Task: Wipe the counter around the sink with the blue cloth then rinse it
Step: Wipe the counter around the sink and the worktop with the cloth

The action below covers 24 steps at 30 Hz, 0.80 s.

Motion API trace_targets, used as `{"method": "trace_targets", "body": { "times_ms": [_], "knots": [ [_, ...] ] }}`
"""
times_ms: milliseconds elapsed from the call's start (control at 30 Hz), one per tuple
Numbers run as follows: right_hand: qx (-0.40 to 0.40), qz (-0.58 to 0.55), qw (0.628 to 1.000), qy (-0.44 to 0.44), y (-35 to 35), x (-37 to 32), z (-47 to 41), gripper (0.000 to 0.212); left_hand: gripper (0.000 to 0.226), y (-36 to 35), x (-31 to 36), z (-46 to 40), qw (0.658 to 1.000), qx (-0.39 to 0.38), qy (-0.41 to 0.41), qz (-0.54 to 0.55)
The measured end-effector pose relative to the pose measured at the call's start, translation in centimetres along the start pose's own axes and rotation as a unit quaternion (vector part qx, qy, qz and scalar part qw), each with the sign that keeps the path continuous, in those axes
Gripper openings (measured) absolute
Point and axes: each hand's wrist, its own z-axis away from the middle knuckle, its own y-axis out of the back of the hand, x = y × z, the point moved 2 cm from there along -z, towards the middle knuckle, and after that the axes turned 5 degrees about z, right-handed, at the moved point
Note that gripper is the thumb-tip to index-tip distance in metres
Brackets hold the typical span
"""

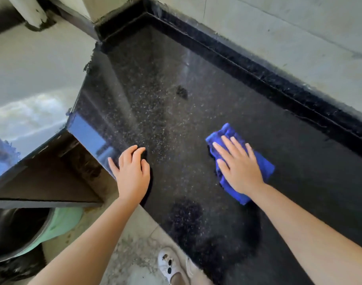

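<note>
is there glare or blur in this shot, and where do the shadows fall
Head view: a pale glare streak runs down the black speckled counter and its left edge mirrors blue sky; straight edges bow from the wide lens; the far wall looks soft; dark shadows pool under the left hand and beside the right hand pressing the blue cloth.
</note>
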Motion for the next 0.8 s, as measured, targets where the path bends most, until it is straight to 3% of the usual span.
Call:
{"method": "trace_targets", "body": {
  "times_ms": [67,133,200,267,400,533,633,700,800],
  "knots": [
    [-0.017,-0.01,0.99,-0.141,0.5,6.2,-3.7,0.051,0.037,-0.7,0.0,-0.1,1.0,0.008,0.014,-0.009],
    [-0.039,-0.048,0.955,-0.29,1.0,8.9,-7.6,0.051,0.041,-1.0,-0.2,0.0,1.0,0.016,0.021,-0.01],
    [-0.053,-0.071,0.933,-0.35,1.6,7.6,-11.1,0.053,0.042,-0.8,-0.3,-0.1,0.999,0.027,0.021,-0.006],
    [-0.044,-0.071,0.954,-0.289,1.7,3.2,-13.4,0.052,0.042,-0.7,-0.1,-0.2,0.999,0.042,0.02,-0.001],
    [-0.002,-0.066,0.997,-0.043,1.1,-10.4,-11.3,0.05,0.048,-0.5,-0.2,0.0,0.991,0.094,0.075,0.051],
    [-0.032,-0.072,0.983,0.167,0.9,-19.1,-4.4,0.053,0.048,0.6,-1.4,-0.2,0.937,0.205,0.197,0.205],
    [-0.042,-0.07,0.956,0.282,0.3,-16.5,-1.9,0.05,0.046,1.1,-2.3,-0.4,0.909,0.194,0.26,0.26],
    [-0.004,-0.032,0.968,0.247,0.2,-11.7,-3.9,0.051,0.045,1.2,-2.7,-1.4,0.935,0.149,0.218,0.238],
    [0.01,0.005,1.0,0.029,0.6,-4.7,-10.3,0.053,0.049,1.5,-3.7,-3.9,0.968,0.097,0.151,0.176]
  ]
}}
